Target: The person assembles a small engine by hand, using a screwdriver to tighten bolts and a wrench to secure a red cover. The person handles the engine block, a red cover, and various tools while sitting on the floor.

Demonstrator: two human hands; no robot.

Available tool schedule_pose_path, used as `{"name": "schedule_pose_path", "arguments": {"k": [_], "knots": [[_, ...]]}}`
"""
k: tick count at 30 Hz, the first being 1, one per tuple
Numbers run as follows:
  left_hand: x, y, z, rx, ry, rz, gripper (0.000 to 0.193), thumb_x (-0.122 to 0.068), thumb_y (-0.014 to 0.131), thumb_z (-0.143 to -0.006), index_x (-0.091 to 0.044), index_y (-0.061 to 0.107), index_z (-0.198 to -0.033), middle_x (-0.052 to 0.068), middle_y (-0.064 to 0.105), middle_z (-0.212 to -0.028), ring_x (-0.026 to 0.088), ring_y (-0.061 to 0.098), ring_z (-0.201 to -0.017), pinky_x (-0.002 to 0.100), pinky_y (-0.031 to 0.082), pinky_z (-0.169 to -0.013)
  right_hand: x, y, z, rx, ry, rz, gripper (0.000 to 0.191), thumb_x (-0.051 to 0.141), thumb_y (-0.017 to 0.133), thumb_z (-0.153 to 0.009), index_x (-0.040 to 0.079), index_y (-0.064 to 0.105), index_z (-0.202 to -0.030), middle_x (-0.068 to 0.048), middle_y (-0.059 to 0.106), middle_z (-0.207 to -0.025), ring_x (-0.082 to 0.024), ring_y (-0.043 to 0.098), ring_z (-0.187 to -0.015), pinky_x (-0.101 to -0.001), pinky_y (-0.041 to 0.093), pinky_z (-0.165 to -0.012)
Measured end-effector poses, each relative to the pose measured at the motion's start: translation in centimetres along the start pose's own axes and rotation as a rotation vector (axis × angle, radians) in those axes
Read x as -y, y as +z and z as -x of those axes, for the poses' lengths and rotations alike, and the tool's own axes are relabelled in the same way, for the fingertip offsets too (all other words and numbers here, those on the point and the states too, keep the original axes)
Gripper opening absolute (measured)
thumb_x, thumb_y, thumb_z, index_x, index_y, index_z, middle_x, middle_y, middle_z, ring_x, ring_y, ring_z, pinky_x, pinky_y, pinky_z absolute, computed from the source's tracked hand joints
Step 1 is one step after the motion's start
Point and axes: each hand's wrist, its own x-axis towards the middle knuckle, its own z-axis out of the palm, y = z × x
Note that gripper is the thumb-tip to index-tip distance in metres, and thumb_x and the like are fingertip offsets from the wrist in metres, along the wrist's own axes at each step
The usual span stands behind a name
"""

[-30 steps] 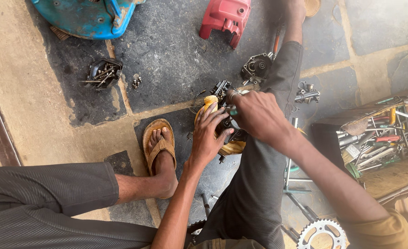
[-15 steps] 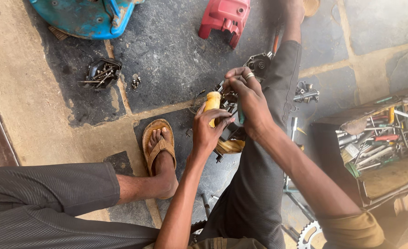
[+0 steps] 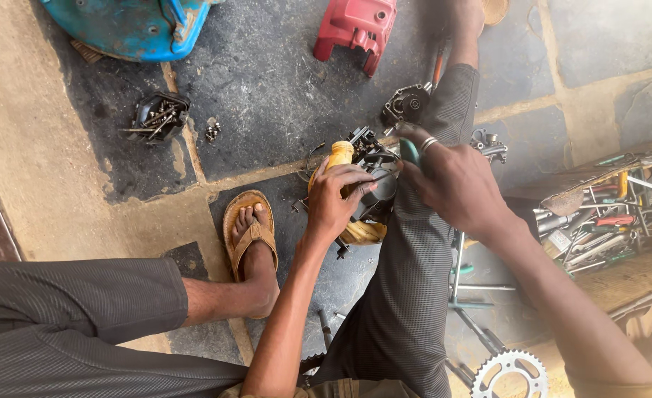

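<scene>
Left hand point(image 3: 335, 200) reaches forward on a nearly straight forearm, back of the hand up, fingers point(image 3: 355, 175) curled down and closed in a grip, thumb tucked on the far side. Right hand point(image 3: 451, 180) comes in from the right on a bent arm, knuckles up, fingers point(image 3: 414, 140) bunched and pinched shut, a ring on one finger. The two sets of fingertips sit just beside each other, nearly touching, right slightly ahead of left.

Right hand point(image 3: 451, 180) lifted off engine part point(image 3: 374, 184), now grips teal-handled tool point(image 3: 409, 151); yellow cap point(image 3: 340, 155) uncovered.
</scene>
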Motion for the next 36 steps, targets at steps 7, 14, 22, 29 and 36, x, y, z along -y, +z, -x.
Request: {"name": "schedule_pose_path", "arguments": {"k": [7, 14, 22, 29, 36], "knots": [[-0.1, 0.0, -0.5, 0.109, -0.07, -0.002, 0.019, -0.024, 0.079, -0.085, -0.011, 0.081, -0.099, 0.001, 0.072, -0.107, 0.022, 0.068, -0.098, 0.042, 0.05, -0.098, -2.6, -2.0, -1.1, -0.115, -0.664, -0.362, 0.035, 0.025, 0.071, -0.095, 0.014, 0.066, -0.128, -0.005, 0.077, -0.093, -0.018, 0.078, -0.079, -0.0359, 0.063, -0.067], [-0.5, 0.2, -1.2, 0.108, -0.059, -0.084, 0.023, -0.027, 0.08, -0.082, -0.011, 0.082, -0.099, 0.0, 0.071, -0.109, 0.023, 0.065, -0.103, 0.041, 0.05, -0.096, 1.1, -2.9, 0.3, -0.003, -0.049, 0.35, 0.032, 0.033, 0.052, -0.109, 0.013, 0.076, -0.105, -0.011, 0.07, -0.082, -0.027, 0.07, -0.07, -0.0395, 0.058, -0.071], [-0.1, 0.2, -1.6, 0.152, -0.057, -0.049, 0.022, -0.029, 0.081, -0.083, -0.013, 0.082, -0.098, -0.001, 0.071, -0.106, 0.023, 0.066, -0.101, 0.04, 0.05, -0.095, -1.5, -2.2, -0.5, -0.1, -0.213, 0.248, 0.028, 0.038, 0.067, -0.102, 0.011, 0.076, -0.101, -0.004, 0.074, -0.105, -0.024, 0.073, -0.078, -0.0418, 0.058, -0.072], [0.2, 0.3, -1.5, 0.149, -0.012, -0.086, 0.02, -0.028, 0.08, -0.084, -0.012, 0.082, -0.097, 0.0, 0.073, -0.105, 0.023, 0.071, -0.094, 0.05, 0.039, -0.114, -2.1, -2.4, -0.1, -0.301, -0.573, 0.113, 0.026, 0.024, 0.057, -0.104, 0.003, 0.07, -0.112, -0.018, 0.071, -0.101, -0.03, 0.067, -0.071, -0.0429, 0.055, -0.062], [0.5, 1.0, -1.6, 0.161, -0.06, -0.096, 0.021, -0.03, 0.08, -0.083, -0.013, 0.082, -0.095, -0.001, 0.074, -0.103, 0.02, 0.071, -0.093, 0.048, 0.041, -0.114, -1.8, -1.8, -0.2, -0.113, -0.241, 0.457, 0.033, 0.036, 0.059, -0.099, 0.011, 0.069, -0.116, -0.008, 0.069, -0.097, -0.025, 0.07, -0.077, -0.0417, 0.058, -0.069]]}}
